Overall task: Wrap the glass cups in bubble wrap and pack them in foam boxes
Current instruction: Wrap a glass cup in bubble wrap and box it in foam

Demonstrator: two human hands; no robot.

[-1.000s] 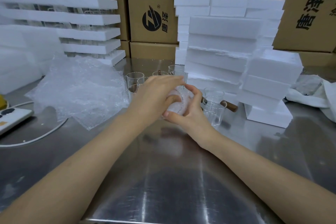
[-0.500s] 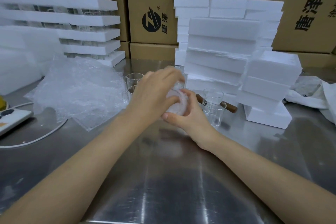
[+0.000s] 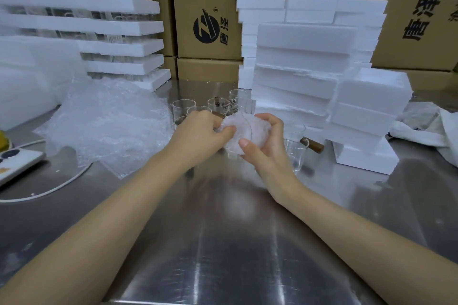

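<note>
head, wrapped cup [image 3: 245,131]: I see it held above the table [image 3: 223,242], between both hands.
left hand [image 3: 203,129]: pinches the loose wrap end, likely to tuck it.
right hand [image 3: 267,146]: cradles the bundle, thumb pinning the wrap.
foam boxes [image 3: 297,57]: stacked just behind, handy for packing.

Left hand [image 3: 200,131], right hand [image 3: 267,153] bare; forearms [image 3: 111,218] bare to frame edge; thumbnail [image 3: 243,142] short

Glass cups [image 3: 218,106] between bubble wrap [image 3: 106,121] left, foam boxes [image 3: 322,77] right.
</note>
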